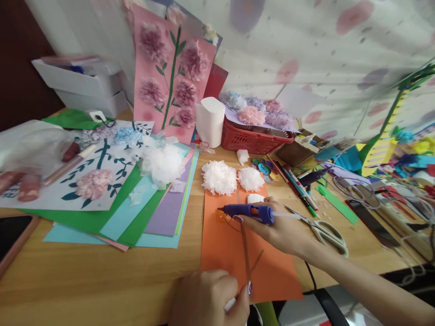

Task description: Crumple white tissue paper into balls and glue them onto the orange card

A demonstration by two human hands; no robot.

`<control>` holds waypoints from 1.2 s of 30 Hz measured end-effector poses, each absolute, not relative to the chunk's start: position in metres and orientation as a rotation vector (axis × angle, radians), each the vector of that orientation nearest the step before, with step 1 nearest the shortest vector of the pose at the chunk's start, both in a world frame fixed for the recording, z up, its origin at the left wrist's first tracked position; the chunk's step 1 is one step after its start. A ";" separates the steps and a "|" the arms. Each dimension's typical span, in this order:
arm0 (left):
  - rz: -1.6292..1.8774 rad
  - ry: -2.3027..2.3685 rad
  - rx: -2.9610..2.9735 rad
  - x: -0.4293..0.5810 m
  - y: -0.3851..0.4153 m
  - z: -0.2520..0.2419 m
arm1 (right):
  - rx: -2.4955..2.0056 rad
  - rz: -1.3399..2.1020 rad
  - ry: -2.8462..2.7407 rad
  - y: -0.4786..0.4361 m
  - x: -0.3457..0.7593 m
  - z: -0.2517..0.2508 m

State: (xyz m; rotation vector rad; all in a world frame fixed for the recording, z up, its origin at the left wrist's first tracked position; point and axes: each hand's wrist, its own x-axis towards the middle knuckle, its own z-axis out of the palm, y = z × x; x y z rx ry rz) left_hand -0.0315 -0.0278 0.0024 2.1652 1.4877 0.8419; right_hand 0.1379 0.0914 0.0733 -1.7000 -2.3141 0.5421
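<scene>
My right hand (278, 231) is closed around a blue glue gun (248, 211), its tip pointing left over an orange paper sheet (224, 244) on the wooden table. My left hand (207, 296), at the bottom edge, pinches the lower end of a thin brown strip (245, 246) that lies on the orange sheet and reaches up to the gun's tip. Two white tissue-paper flowers (219, 177) sit at the sheet's top edge.
Scissors (322, 228) and pens (295, 183) lie right of the sheet. A stack of coloured papers (152, 213) with flower pictures lies left. Behind are a red basket (251, 138), a white cup (210, 120) and a pink flower card (170, 68). A phone (13, 235) lies far left.
</scene>
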 end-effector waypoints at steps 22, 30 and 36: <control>0.882 1.512 2.180 -0.030 -0.029 -0.002 | -1.649 0.574 -2.341 0.096 0.150 0.072; 0.860 1.509 2.169 -0.030 -0.029 -0.001 | -1.659 0.657 -2.381 0.098 0.150 0.080; 0.810 1.517 2.140 -0.030 -0.029 -0.001 | -1.549 0.703 -2.512 0.107 0.145 0.099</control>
